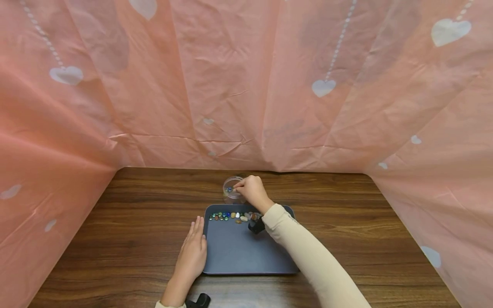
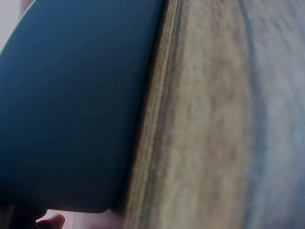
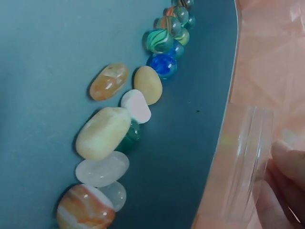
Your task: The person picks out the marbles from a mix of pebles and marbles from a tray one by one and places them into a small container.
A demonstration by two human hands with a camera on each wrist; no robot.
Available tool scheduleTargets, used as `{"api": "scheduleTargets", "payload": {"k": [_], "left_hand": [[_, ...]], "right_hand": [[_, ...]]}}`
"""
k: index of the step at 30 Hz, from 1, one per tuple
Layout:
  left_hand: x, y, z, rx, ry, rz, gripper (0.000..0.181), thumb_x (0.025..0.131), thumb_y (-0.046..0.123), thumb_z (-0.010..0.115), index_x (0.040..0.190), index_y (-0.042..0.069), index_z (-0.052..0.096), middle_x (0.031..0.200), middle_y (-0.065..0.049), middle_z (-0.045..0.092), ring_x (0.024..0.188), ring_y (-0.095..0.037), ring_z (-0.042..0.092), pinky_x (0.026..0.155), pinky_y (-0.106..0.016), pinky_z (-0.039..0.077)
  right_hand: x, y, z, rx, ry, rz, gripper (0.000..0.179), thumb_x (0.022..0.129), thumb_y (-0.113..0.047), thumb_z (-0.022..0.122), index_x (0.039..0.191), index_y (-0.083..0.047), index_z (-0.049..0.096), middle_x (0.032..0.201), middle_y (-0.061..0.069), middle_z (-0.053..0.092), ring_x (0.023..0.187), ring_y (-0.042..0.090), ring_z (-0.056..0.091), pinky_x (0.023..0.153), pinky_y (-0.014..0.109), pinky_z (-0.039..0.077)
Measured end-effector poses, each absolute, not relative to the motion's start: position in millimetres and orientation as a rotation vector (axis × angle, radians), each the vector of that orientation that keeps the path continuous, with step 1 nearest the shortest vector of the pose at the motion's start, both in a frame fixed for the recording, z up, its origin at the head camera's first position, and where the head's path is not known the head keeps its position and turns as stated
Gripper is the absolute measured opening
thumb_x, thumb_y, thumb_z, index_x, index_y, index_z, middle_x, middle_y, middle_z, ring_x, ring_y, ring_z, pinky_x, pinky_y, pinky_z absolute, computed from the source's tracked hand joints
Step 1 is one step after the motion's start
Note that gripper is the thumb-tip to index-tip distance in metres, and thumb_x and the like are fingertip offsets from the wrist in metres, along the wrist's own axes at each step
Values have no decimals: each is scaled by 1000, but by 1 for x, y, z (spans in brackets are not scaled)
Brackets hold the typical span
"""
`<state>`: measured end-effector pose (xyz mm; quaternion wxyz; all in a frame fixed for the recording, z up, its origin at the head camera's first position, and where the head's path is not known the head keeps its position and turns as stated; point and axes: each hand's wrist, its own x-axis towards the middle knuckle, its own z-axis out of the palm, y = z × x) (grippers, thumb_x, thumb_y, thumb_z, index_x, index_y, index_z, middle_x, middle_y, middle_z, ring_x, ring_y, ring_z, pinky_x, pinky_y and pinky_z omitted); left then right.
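Clear jar (image 1: pixel 230 199) at 12 o'clock of tray (image 1: pixel 246 252); right hand (image 1: pixel 254 191) at its mouth.
Left hand (image 1: pixel 194 250): fingers straight along tray's 9 o'clock edge. Right fingertips bunched; cannot tell whether pinching anything. Marbles (image 1: pixel 218 217), stones (image 3: pixel 103 133) in tray, 11–1 o'clock.

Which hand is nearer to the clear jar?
Right. The right hand is at the mouth of the jar; the left hand is farther off, beside the tray.

The left grip (image 1: pixel 192 252) lies with its fingers straight and close together, pointing forward. The right forearm (image 1: pixel 316 256) slants forward and leftward, and the right grip (image 1: pixel 254 190) has curled fingers, thumb and fingertips drawn close together.
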<state>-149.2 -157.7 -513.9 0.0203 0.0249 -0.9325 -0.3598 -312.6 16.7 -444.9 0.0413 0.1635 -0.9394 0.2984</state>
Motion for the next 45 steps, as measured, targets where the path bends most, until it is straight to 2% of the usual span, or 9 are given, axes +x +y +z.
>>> {"api": "scheduleTargets", "payload": {"k": [6,9,12,16,20,25,31,36,45], "left_hand": [[-149,-158,-514,79,-2892,-1115,54,104,14,36,156,-1,25,164,-18,21,152,-40,20,122,-57,22],[-149,-159,-513,76,-2883,-1113,54,104,13,37,155,-1,26,164,-18,22,151,-41,21,122,-58,22],[-149,-159,-512,71,-2871,-1109,54,104,12,38,155,-2,26,163,-19,23,151,-42,22,121,-58,23],[-149,-159,-512,65,-2869,-1103,54,104,12,38,155,-2,27,163,-19,24,151,-42,22,121,-58,24],[-149,-159,-511,63,-2877,-1100,54,104,12,38,155,-2,27,163,-19,24,151,-42,23,121,-58,24],[-149,-160,-510,62,-2882,-1108,54,104,12,37,155,-2,26,163,-19,23,151,-42,22,122,-57,23],[-150,-159,-512,65,-2874,-1120,54,104,13,37,155,-2,27,163,-19,24,151,-42,22,121,-58,24],[-150,-159,-512,57,-2874,-1130,53,104,12,37,155,-3,27,163,-20,23,151,-42,22,121,-58,24],[-150,-158,-512,66,-2883,-1133,53,104,11,36,155,-2,26,163,-20,23,151,-42,22,121,-59,24]], "right_hand": [[-299,18,-447,369,-2668,1303,12,85,-13,77,92,-4,81,87,12,78,49,6,44,45,17,29],[-289,16,-449,325,-2565,1480,11,84,-13,78,91,-4,81,85,13,78,44,6,38,43,18,28],[-280,12,-454,300,-2499,1567,10,83,-14,79,90,-6,82,86,10,79,52,6,57,48,16,43],[-270,8,-463,282,-2456,1635,9,81,-13,81,88,-7,82,90,8,79,84,16,76,67,18,58],[-262,6,-472,266,-2506,1703,10,81,-12,81,88,-5,82,87,10,79,73,24,75,58,18,56],[-257,5,-481,229,-2602,1762,11,81,-11,81,89,-4,81,78,15,77,48,15,60,43,19,46],[-256,5,-493,347,-2698,1572,9,78,-10,82,86,-6,82,84,9,79,65,3,66,55,15,50],[-254,6,-501,417,-2740,1401,8,77,-9,82,85,-8,82,83,6,79,78,13,75,61,17,55],[-252,3,-504,527,-2767,1241,6,79,-9,81,84,-8,82,82,5,79,78,16,76,64,21,58]]}}
